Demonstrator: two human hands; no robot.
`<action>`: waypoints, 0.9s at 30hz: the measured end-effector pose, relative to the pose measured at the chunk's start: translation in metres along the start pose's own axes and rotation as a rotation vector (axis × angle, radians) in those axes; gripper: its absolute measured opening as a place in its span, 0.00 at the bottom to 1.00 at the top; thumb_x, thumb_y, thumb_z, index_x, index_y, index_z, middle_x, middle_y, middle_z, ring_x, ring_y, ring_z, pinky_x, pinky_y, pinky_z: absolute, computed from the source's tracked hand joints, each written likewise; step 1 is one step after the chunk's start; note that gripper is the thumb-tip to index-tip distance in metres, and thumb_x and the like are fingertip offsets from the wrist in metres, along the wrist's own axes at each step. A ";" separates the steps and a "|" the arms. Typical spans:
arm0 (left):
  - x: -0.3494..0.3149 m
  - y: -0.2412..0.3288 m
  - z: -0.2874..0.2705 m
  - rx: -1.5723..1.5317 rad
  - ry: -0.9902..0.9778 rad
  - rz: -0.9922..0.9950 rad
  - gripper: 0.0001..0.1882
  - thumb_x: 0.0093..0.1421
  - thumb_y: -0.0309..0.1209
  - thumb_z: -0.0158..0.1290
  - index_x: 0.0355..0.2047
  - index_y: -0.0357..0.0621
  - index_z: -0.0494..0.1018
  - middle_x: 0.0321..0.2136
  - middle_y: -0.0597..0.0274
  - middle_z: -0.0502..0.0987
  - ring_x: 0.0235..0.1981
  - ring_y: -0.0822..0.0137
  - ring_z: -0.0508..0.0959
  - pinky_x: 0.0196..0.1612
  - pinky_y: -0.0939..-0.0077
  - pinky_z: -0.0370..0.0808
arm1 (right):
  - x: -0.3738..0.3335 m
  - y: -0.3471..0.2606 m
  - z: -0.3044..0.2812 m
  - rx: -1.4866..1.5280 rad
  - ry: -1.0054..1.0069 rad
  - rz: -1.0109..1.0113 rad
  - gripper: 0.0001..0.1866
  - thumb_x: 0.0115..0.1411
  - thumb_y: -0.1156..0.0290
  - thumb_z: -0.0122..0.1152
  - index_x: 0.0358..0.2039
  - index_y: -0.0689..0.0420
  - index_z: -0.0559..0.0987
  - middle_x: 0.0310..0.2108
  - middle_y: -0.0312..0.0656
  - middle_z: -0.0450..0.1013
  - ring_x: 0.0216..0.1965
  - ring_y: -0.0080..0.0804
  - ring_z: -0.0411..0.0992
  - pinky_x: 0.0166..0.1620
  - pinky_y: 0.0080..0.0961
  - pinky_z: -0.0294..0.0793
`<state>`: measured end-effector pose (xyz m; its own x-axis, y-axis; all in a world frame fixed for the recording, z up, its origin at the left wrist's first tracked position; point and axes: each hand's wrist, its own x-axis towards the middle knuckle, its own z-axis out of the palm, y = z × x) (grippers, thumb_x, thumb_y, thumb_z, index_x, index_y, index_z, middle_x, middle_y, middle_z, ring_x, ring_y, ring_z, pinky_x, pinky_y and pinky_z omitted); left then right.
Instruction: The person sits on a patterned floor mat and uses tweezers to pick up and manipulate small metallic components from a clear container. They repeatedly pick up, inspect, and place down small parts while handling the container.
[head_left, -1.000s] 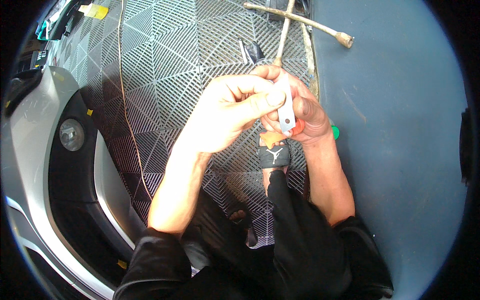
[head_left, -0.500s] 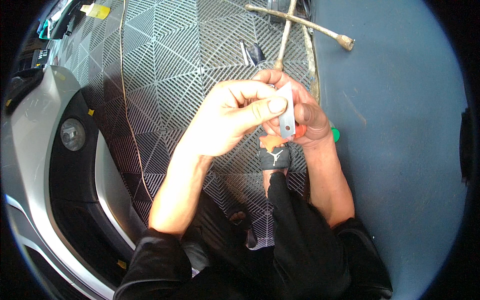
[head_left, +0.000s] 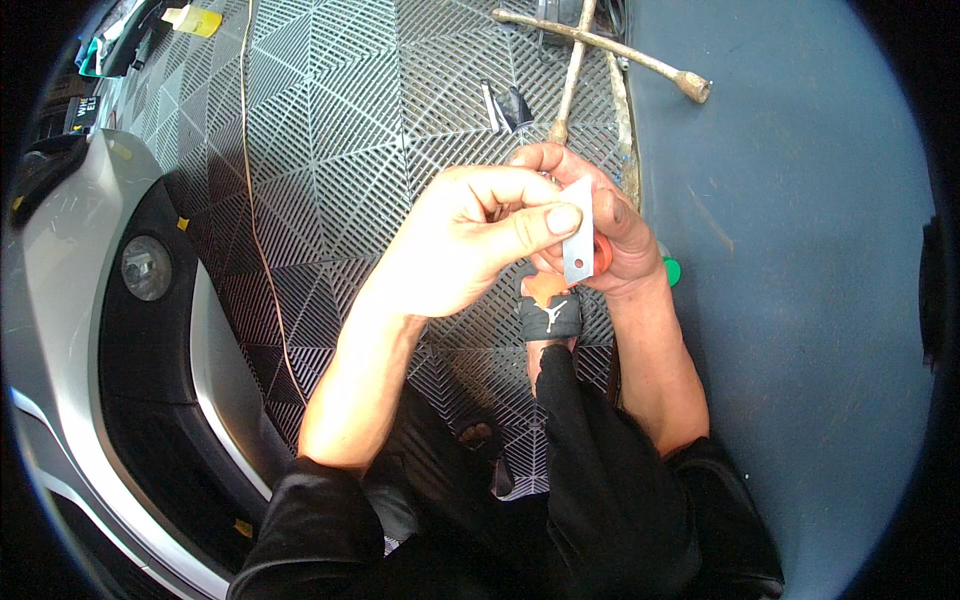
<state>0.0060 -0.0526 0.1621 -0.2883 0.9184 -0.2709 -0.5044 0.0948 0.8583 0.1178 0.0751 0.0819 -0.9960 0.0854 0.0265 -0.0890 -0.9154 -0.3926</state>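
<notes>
So the left hand has a thin silver blade pinched between thumb and forefinger, held up over the floor and in front of the right palm. Its pointed end is up and the end with the little hole is down. The left grip is narrow, tight on the flat of the metal.

The right hand is curled around a red ring, its thumb right by the blade's right edge; can't tell if they touch. Below that, an orange piece overlaps the toes above the sandal, and I can't tell what it's resting on.

As for elbow room, the left side has a nice stretch of bare floor before you hit the car bumper, with just a cord running through it. Right side's tighter: the forearm overlaps the edge of the blue surface, a green cap sits just beside the wrist, and the cross wrench comes down close above the right fingers.
</notes>
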 end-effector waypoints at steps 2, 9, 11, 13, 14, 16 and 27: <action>0.000 0.001 -0.001 0.013 0.011 -0.031 0.13 0.64 0.40 0.63 0.34 0.41 0.81 0.19 0.76 0.72 0.17 0.85 0.61 0.20 0.87 0.56 | 0.001 0.001 -0.001 0.006 0.001 -0.001 0.39 0.64 0.53 0.68 0.59 0.72 0.61 0.27 0.42 0.75 0.15 0.17 0.74 0.18 0.11 0.77; 0.000 0.000 0.000 -0.013 -0.002 0.000 0.14 0.64 0.40 0.63 0.34 0.41 0.81 0.17 0.77 0.68 0.16 0.84 0.59 0.20 0.85 0.54 | 0.000 0.002 -0.004 0.028 -0.016 -0.009 0.38 0.65 0.55 0.67 0.60 0.72 0.61 0.27 0.42 0.76 0.15 0.16 0.74 0.18 0.10 0.77; 0.000 0.000 -0.001 -0.019 0.007 -0.020 0.13 0.65 0.39 0.63 0.34 0.40 0.81 0.17 0.76 0.70 0.16 0.84 0.59 0.19 0.85 0.54 | 0.000 0.002 -0.003 0.013 -0.004 -0.014 0.37 0.66 0.55 0.65 0.60 0.71 0.61 0.27 0.42 0.76 0.16 0.16 0.74 0.18 0.11 0.77; 0.001 -0.001 -0.003 -0.056 0.014 -0.026 0.13 0.65 0.38 0.62 0.34 0.40 0.80 0.18 0.74 0.71 0.15 0.84 0.60 0.19 0.86 0.54 | 0.000 0.002 -0.001 -0.002 -0.004 -0.038 0.36 0.67 0.55 0.63 0.61 0.70 0.62 0.28 0.42 0.76 0.17 0.16 0.74 0.18 0.10 0.76; 0.002 -0.002 -0.003 -0.088 0.025 -0.026 0.12 0.66 0.37 0.61 0.34 0.39 0.80 0.19 0.73 0.73 0.15 0.84 0.60 0.19 0.86 0.54 | 0.000 0.002 0.001 -0.011 0.002 -0.045 0.35 0.68 0.56 0.62 0.62 0.70 0.62 0.28 0.41 0.76 0.17 0.15 0.74 0.18 0.10 0.75; 0.003 -0.003 -0.007 -0.106 0.030 -0.031 0.12 0.66 0.36 0.60 0.34 0.39 0.80 0.20 0.70 0.75 0.15 0.84 0.61 0.18 0.86 0.55 | -0.001 -0.001 0.005 -0.030 0.022 -0.048 0.32 0.70 0.58 0.58 0.63 0.69 0.63 0.28 0.40 0.76 0.18 0.15 0.73 0.18 0.09 0.74; 0.007 -0.024 -0.023 -0.292 0.028 -0.128 0.12 0.69 0.35 0.57 0.36 0.37 0.78 0.24 0.67 0.76 0.14 0.83 0.61 0.18 0.87 0.57 | -0.006 -0.007 0.010 -0.219 0.168 -0.075 0.19 0.72 0.68 0.55 0.57 0.67 0.75 0.29 0.37 0.76 0.20 0.11 0.64 0.21 0.10 0.65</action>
<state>-0.0025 -0.0577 0.1294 -0.2278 0.8948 -0.3840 -0.7490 0.0910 0.6563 0.1241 0.0770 0.0932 -0.9695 0.2306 -0.0825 -0.1402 -0.7990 -0.5847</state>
